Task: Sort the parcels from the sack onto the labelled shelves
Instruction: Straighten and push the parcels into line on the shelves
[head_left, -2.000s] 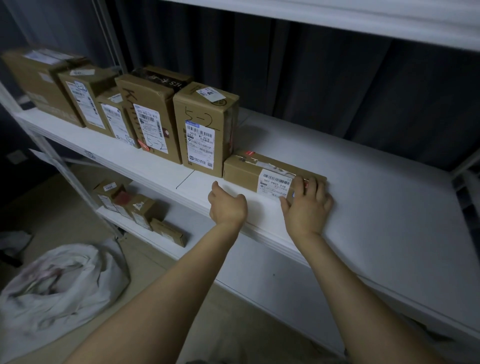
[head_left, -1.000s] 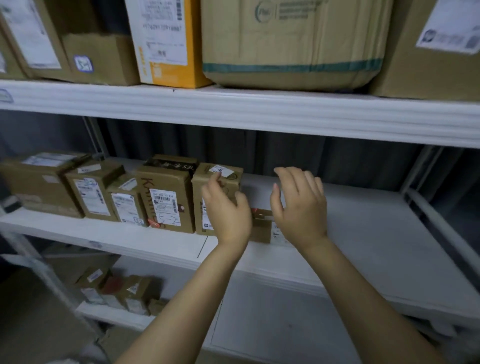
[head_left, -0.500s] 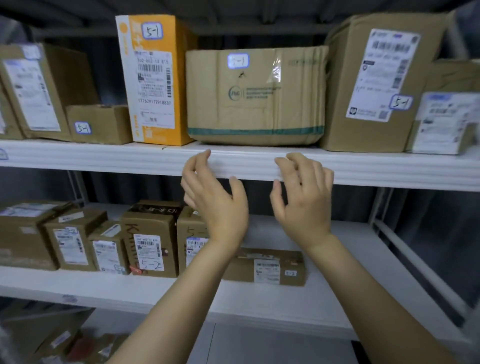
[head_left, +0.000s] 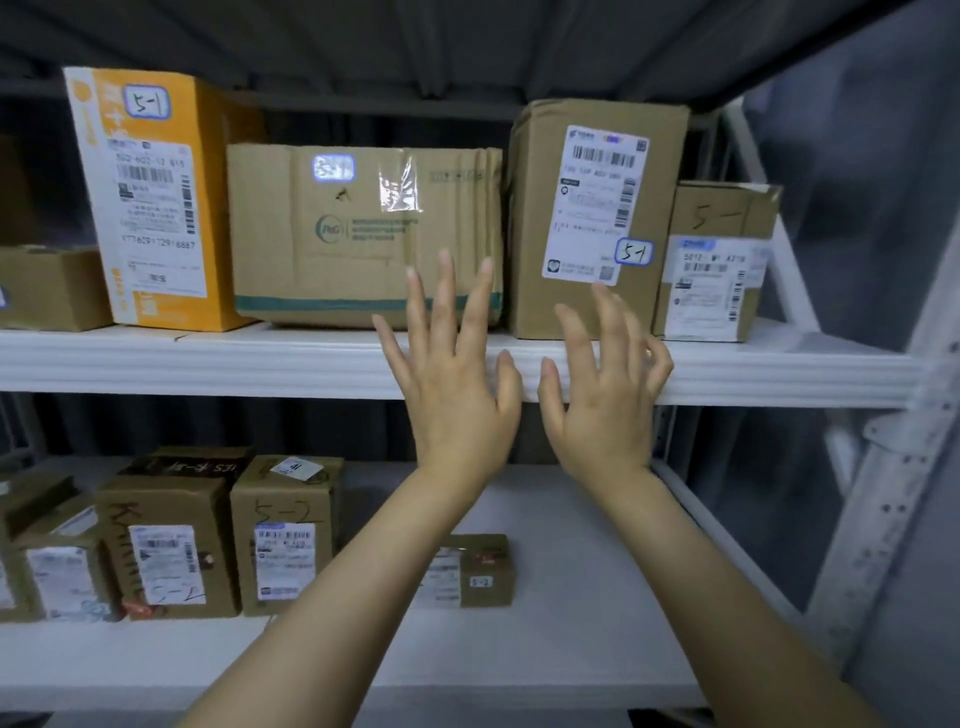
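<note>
Head view: left hand (head_left: 457, 384) and right hand (head_left: 602, 395) are raised before the upper shelf (head_left: 208, 364), fingers spread, holding nothing.
Change: both have let go of the flat parcel (head_left: 478, 571), which now lies on the lower shelf (head_left: 571, 649), right of the 5-2 box (head_left: 285, 535).
Meaning: this parcel seems sorted.
Axis: left-right, label facing near; the left end is hidden by the forearm.

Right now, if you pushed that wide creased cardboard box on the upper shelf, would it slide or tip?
Probably slide: the wide cardboard box sits low and broad on the upper shelf. Its creased right end suggests soft walls that may dent. Weight can't be judged.
</note>
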